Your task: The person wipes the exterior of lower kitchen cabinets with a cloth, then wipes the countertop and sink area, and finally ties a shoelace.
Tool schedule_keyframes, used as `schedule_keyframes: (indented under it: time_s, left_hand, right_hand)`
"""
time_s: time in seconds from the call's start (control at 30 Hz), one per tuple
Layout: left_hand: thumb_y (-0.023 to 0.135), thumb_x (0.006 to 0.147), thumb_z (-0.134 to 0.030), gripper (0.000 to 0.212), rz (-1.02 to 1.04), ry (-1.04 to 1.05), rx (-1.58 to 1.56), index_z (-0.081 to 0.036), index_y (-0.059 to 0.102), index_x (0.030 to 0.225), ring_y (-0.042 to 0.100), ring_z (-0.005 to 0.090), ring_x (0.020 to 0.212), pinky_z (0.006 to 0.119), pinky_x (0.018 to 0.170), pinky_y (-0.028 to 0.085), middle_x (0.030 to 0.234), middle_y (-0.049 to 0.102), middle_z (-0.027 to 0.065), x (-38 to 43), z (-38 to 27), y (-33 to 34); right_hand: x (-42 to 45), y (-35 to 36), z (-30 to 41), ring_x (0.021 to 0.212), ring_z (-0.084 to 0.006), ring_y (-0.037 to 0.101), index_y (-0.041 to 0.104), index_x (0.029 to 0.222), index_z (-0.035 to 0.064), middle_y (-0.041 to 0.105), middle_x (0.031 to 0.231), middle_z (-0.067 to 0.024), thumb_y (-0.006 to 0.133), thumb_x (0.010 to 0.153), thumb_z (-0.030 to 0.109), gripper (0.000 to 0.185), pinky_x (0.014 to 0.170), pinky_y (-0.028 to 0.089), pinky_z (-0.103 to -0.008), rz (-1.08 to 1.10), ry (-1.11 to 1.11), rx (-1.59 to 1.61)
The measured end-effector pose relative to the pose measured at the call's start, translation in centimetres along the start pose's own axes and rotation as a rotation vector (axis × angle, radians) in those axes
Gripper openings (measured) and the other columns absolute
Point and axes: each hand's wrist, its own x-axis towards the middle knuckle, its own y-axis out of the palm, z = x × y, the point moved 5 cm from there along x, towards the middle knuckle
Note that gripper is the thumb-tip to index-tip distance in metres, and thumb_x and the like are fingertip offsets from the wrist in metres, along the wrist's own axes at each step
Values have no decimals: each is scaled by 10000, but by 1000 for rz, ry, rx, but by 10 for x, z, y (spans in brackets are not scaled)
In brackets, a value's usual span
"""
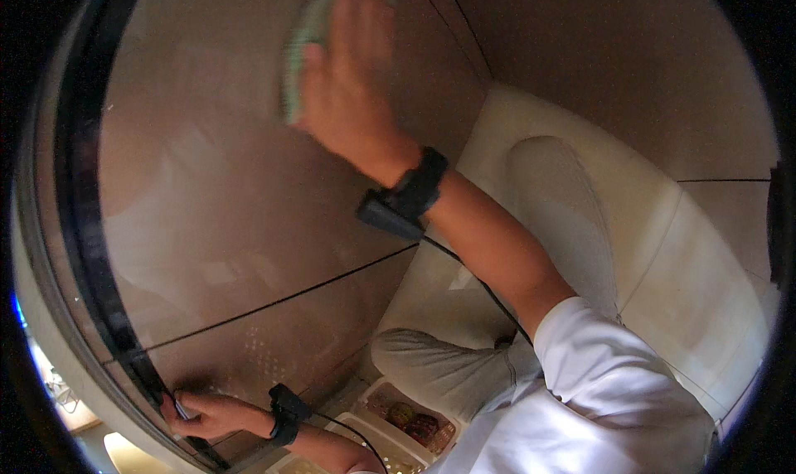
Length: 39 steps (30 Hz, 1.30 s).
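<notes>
My right hand [357,82], blurred, presses a pale green cloth [295,70] flat against a glossy brown panel [249,213] near the top of the view. The cloth shows past the thumb side and around the fingertips. At the lower left, my left hand [208,415] is curled at the black strip [81,194] along the panel's edge. A small shiny piece [181,410] shows between thumb and fingers; what it is cannot be told. Spots of light speckle the panel near this hand.
Black bands with corded devices [404,194] circle both wrists. My bent legs [559,194] rest over pale floor tiles [690,275]. White plastic baskets [379,437] stand close by my near leg, one with dark items inside. Another brown panel [597,57] meets the floor at upper right.
</notes>
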Motion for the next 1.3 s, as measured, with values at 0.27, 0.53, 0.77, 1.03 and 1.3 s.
schedule_keyframes:
  time_s: [0.27,0.53,0.77,1.03,1.3]
  left_hand:
    - [562,916,-301,367,-7,-14,42,41,611,1041,566,265,959,372,873,437,1051,614,163,-9,10,4]
    - [552,900,-206,263,-11,-101,85,29,616,1000,552,264,934,376,868,427,1016,605,151,-21,41,9]
    - [562,887,-208,271,-22,-50,77,34,586,1006,539,287,959,397,888,411,1013,586,164,-24,33,1]
    - [551,839,-112,217,91,-64,-8,35,560,998,500,295,959,417,883,385,971,537,159,-29,28,10]
    - [534,834,-117,212,115,-27,28,35,545,982,467,312,937,432,865,362,953,514,156,-26,26,13]
  right_hand:
    - [-145,0,-228,1407,-416,18,107,1440,-63,3,1518,-264,469,930,182,671,1149,55,-487,174,470,-350]
    - [-264,39,-371,1364,-444,181,227,1385,-82,174,1458,-316,529,887,233,663,1130,127,-529,-118,1022,479]
    - [-221,47,-188,1356,-499,140,285,1343,-118,186,1429,-374,560,867,234,653,1108,115,-583,-79,749,297]
    - [-160,78,133,1392,-466,67,226,1418,-48,99,1490,-315,446,922,334,664,1100,37,-605,295,-62,168]
    - [-274,71,64,1373,-437,182,450,1304,29,276,1432,-281,633,755,285,632,1121,53,-584,487,-448,90]
